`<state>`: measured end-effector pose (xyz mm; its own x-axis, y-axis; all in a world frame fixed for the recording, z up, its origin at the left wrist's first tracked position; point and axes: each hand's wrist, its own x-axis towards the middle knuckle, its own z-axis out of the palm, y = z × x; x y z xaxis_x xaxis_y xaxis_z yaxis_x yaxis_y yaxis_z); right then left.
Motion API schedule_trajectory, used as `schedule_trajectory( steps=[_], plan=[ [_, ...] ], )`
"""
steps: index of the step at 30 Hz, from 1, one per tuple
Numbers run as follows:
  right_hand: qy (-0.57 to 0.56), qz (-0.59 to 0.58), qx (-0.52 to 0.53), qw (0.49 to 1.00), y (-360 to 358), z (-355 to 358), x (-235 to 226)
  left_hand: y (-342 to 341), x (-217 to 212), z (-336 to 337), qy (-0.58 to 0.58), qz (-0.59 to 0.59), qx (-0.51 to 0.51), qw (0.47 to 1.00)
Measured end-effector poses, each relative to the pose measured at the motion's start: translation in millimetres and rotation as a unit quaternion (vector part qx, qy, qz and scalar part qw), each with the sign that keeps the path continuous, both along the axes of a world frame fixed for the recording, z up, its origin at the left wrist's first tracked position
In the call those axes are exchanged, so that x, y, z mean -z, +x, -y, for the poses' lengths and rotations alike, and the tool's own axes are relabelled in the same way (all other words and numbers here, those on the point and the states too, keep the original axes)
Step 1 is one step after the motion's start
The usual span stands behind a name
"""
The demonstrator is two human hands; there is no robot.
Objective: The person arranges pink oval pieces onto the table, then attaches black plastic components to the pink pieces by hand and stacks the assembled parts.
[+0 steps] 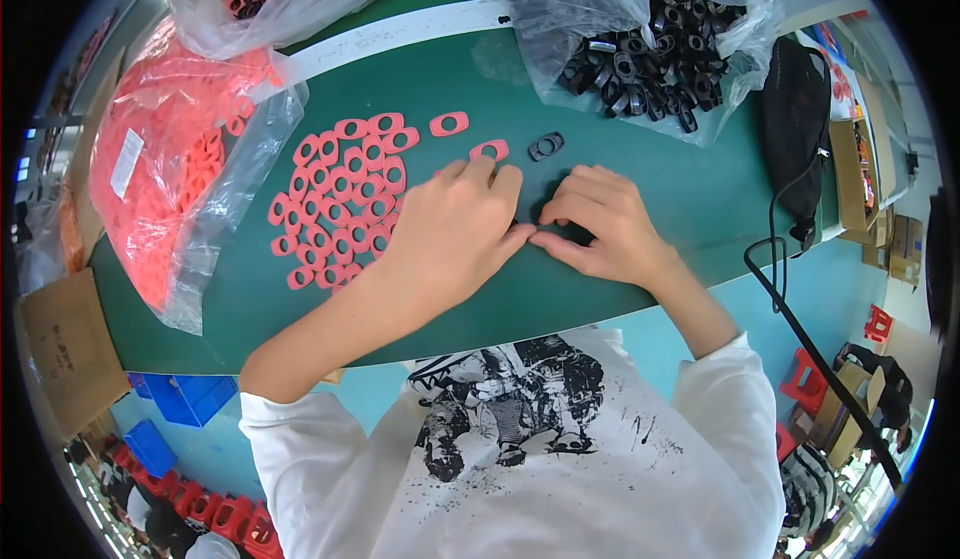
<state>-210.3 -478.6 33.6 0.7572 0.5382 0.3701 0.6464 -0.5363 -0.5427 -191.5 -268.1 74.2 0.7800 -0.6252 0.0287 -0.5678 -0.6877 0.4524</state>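
Pink gasket point(490, 149) just beyond left fingers point(480, 171)

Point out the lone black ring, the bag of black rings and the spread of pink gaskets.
black ring point(546, 146), head view, on its rim.
bag of black rings point(650, 54), head view, mid-pile.
pink gaskets point(335, 204), head view, middle of spread.

pink gaskets point(335, 199), black rings point(655, 59), green table point(640, 199).
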Motion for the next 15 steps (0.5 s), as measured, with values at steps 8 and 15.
schedule_trajectory(
  steps=[8,15],
  plan=[
    [0.032,-0.006,0.058,0.998,33.0,5.9,-15.9,-12.5,10.3,-0.6,0.006,0.006,0.023,1.0],
    [-0.009,0.01,0.04,0.999,36.0,-9.9,1.8,-16.8,29.9,0.1,0.005,0.167,0.046,0.985]
  ],
)
